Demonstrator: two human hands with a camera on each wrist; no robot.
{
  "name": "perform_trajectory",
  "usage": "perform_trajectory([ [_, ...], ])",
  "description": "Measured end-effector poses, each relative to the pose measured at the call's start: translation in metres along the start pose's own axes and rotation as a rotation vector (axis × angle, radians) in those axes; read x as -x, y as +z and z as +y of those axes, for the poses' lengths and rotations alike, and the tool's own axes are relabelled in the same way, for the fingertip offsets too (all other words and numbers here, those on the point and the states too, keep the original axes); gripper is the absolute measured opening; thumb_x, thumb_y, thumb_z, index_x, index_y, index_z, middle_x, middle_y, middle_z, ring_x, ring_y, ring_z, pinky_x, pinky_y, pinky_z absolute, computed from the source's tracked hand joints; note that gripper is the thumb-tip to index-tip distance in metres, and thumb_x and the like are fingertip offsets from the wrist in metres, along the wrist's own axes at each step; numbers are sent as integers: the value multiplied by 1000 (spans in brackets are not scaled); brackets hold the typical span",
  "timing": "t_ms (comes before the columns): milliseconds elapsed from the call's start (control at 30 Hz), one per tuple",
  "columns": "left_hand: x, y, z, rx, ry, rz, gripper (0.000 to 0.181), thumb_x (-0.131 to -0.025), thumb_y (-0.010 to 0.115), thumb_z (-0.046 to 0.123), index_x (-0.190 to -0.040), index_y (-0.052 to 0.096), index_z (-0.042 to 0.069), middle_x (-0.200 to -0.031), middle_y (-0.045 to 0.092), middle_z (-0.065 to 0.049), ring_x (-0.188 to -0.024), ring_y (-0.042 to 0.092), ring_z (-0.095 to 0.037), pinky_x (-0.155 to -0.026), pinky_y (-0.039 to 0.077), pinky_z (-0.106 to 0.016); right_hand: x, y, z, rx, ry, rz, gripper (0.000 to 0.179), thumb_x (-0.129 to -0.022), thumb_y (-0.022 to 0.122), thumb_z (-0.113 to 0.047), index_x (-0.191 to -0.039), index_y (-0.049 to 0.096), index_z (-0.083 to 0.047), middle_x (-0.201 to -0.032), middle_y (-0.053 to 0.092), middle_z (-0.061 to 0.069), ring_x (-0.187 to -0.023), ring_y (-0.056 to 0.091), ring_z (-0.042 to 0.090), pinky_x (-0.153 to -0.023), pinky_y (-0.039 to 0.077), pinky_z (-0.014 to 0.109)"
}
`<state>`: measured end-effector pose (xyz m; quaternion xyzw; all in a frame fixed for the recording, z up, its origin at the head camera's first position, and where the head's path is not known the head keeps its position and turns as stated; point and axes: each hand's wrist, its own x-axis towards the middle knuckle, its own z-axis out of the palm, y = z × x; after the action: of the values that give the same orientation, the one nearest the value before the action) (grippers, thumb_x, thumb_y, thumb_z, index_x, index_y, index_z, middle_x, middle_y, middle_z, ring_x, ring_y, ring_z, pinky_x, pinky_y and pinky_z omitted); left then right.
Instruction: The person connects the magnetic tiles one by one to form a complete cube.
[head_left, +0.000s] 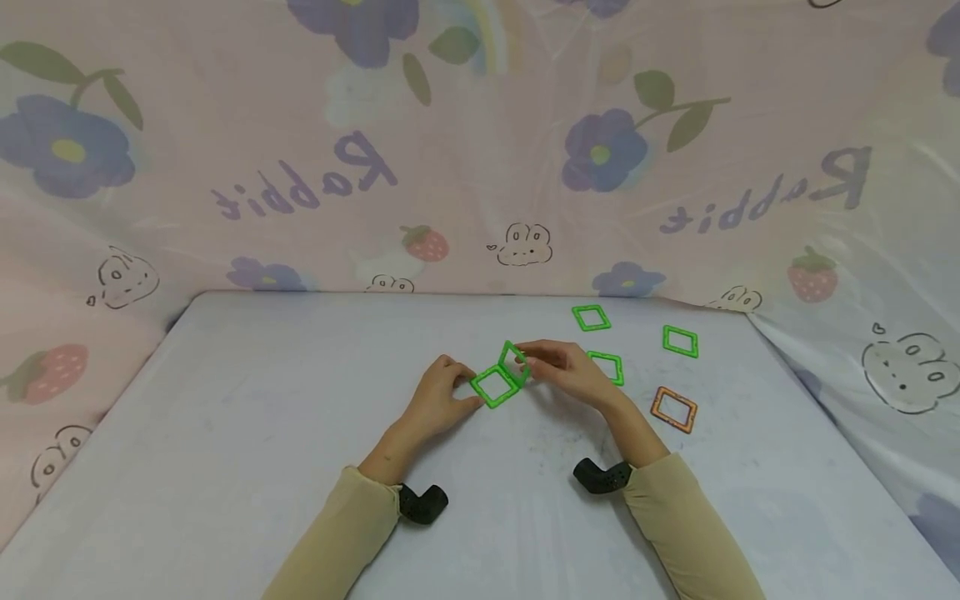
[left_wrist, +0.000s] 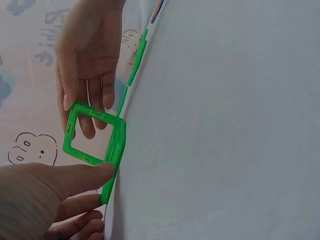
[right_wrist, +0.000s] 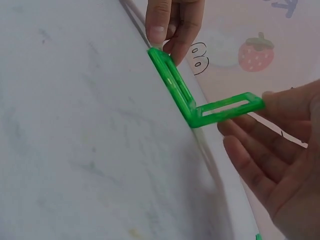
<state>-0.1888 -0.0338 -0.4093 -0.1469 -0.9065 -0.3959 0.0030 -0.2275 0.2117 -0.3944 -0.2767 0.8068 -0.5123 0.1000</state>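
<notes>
Two hollow green square magnetic tiles are joined along one edge, bent at an angle, above the middle of the table. The left hand holds the lower tile by its outer side between thumb and fingers. Opposite it, the right hand pinches the far edge of the raised tile with its thumb and fingertips. In the right wrist view the pair forms an open V, with the left fingers at its upper end. Through the raised tile's opening in the left wrist view, the right fingers show behind it.
To the right on the white table lie a back green tile, a farther-right green tile, and an orange tile. Another green tile is partly hidden by the right hand. A patterned cloth hangs behind the table.
</notes>
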Motion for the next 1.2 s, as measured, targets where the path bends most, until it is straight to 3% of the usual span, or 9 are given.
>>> perform_trajectory([
  [233, 0, 0, 1, 8, -2, 13, 31, -81, 77, 15, -106, 67, 0, -93, 53, -9, -82, 47, -17, -73, 41, -30, -2, 0, 1, 62, -4, 44, 33, -100, 51, -13, -129, 58, 0, -119, 64, 20, -105, 62, 34, -82, 50, 29],
  [500, -1, 2, 2, -16, -10, 14, 26, -79, 79, 18, -96, 67, 4, -90, 54, -6, -81, 49, -16, -73, 42, -29, -4, 1, 3, 41, 52, 99, 27, -98, 54, -16, -118, 64, -1, -100, 68, 20, -88, 65, 33, -68, 52, 35],
  [767, -2, 3, 5, -17, 10, 12, 24, -77, 80, 21, -89, 65, 5, -87, 54, -6, -77, 47, -15, -70, 40, -28, -7, 4, 6, -12, 99, 118, 30, -99, 54, -18, -113, 63, 7, -98, 69, 23, -86, 68, 33, -70, 55, 37],
  [1000, -3, 3, 7, -34, 9, 2, 24, -76, 81, 22, -80, 62, 7, -82, 52, -5, -73, 44, -14, -67, 37, -27, -11, 6, 7, -13, 171, 141, 32, -99, 55, -24, -111, 65, 4, -98, 70, 24, -84, 69, 33, -74, 55, 37],
  [1200, -5, 5, 7, -48, 11, 0, 32, -75, 82, 23, -88, 58, 7, -86, 52, -5, -78, 46, -15, -70, 39, -28, -11, 7, 8, -12, 191, 148, 34, -99, 54, -27, -111, 65, 2, -97, 71, 22, -82, 70, 30, -77, 54, 37],
])
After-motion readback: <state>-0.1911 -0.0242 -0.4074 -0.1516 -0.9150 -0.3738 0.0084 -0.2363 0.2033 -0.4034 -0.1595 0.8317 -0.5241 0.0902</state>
